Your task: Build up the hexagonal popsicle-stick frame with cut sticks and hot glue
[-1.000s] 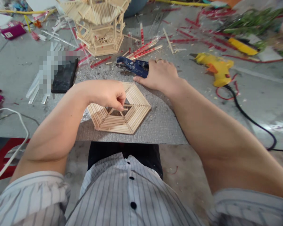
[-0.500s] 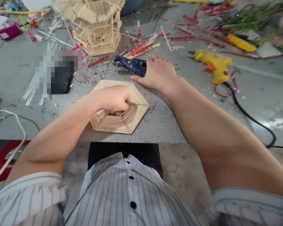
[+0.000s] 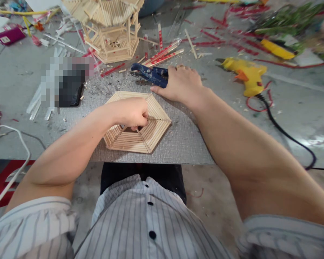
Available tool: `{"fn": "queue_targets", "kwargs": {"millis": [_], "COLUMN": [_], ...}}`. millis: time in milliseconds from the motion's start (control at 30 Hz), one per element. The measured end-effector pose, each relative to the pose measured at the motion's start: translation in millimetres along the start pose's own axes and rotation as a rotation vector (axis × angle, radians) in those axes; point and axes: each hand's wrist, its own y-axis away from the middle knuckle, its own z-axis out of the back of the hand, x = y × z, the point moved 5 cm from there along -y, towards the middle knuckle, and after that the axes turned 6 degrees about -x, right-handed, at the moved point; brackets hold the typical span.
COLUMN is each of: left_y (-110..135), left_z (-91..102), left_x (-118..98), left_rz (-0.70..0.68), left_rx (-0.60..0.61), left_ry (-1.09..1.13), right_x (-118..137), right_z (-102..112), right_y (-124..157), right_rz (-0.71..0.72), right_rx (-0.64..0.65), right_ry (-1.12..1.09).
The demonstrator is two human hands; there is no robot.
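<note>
Two hands in play: my left grip (image 3: 133, 113) is curled down at the middle of the hexagonal stick panel (image 3: 153, 130) — whether it pinches anything I cannot tell — and my right grip (image 3: 184, 82) is closed around a blue tool (image 3: 152, 76). The panel lies near the grey tabletop's (image 3: 186, 142) front edge, a yellow glue gun (image 3: 250, 75) to the right, a stick-built pavilion (image 3: 116, 16) behind.

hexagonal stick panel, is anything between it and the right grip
Nothing visible stands between them: a strip of tabletop separates the right grip, on the blue tool, from the hexagonal stick panel. The left grip covers part of the panel's middle.
</note>
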Motion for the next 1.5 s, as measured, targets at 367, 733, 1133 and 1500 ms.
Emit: {"fn": "queue_targets", "kwargs": {"millis": [367, 733, 1133, 1500], "left_y": [-1, 7, 10, -6], "left_z": [-1.0, 13.6, 19.7, 53.6], "left_x": [-1, 6, 6, 51], "left_rz": [-0.016, -0.163, -0.198, -0.171], "left_rx": [0.000, -0.054, -0.191, -0.963], "left_ry": [-0.038, -0.098, -0.053, 0.350], "right_x": [-12, -22, -16, -6], "right_z": [-15, -24, -16, 10], "right_y": [-9, -13, -11, -9], "right_rz": [0.015, 0.059, 0.080, 0.058], "right_rx": [-0.126, -0.180, -0.195, -0.398], "right_ry": [-0.130, -0.196, -0.233, -0.251]}}
